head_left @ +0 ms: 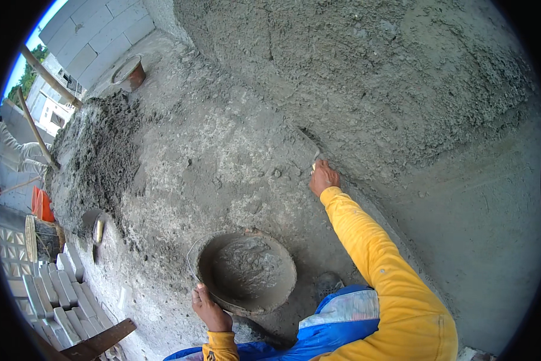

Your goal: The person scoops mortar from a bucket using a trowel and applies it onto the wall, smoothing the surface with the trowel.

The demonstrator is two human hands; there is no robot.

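My right hand (324,178) is closed round the light handle of a trowel (308,143). The trowel's blade lies low against the foot of the rough, mortar-covered wall (354,78), where wall and floor meet. Nearer to me stands a round, mortar-caked bucket (212,271) with a thin wire handle. Wet grey mortar (252,265) lies inside it. My left hand (211,310) grips the bucket's near left rim, with the thumb on top and the other fingers partly hidden.
A heap of dark wet mortar (105,150) lies to the left, a second trowel (98,231) beside it. Another bucket (132,75) stands far back. Grey blocks (60,295) are stacked at lower left, near a brown plank (102,341). Another person (21,150) is at far left beyond wooden poles (37,129).
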